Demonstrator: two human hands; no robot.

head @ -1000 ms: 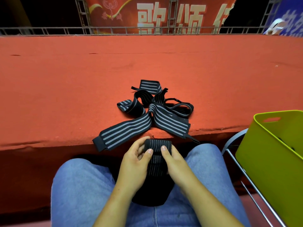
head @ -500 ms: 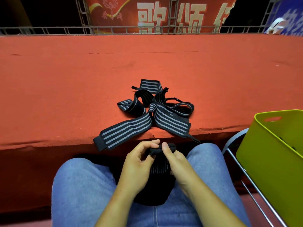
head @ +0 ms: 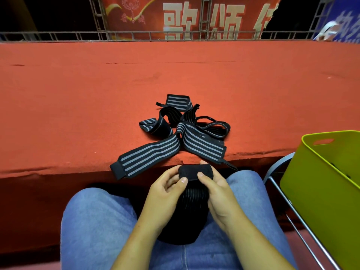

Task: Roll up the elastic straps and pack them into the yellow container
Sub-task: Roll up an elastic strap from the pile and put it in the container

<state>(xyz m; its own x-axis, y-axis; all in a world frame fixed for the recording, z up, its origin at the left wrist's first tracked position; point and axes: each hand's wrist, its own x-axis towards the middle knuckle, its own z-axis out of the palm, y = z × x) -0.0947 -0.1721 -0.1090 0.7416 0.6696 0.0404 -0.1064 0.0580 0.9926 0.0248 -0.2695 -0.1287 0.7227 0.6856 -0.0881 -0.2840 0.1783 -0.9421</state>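
Broadly, the red-covered table point(head: 78, 114) carries a tangled heap of loose straps point(head: 187, 137). One striped end reaches past the near edge, so a knee or a stray tug could drag the heap off. The yellow container point(head: 321, 201) stands to the right, well apart from the hands. Carrying a slack roll across that gap could let it spring open.

The strap being rolled point(head: 194, 171) is held over the lap, just below the table edge. Its rolled part lies with the long axis running left to right, and the unrolled tail hangs down between the knees. The left hand point(head: 165, 193) and right hand point(head: 220, 193) each pinch one end of the roll, thumbs on top. If either thumb slips, the elastic would likely unwind.
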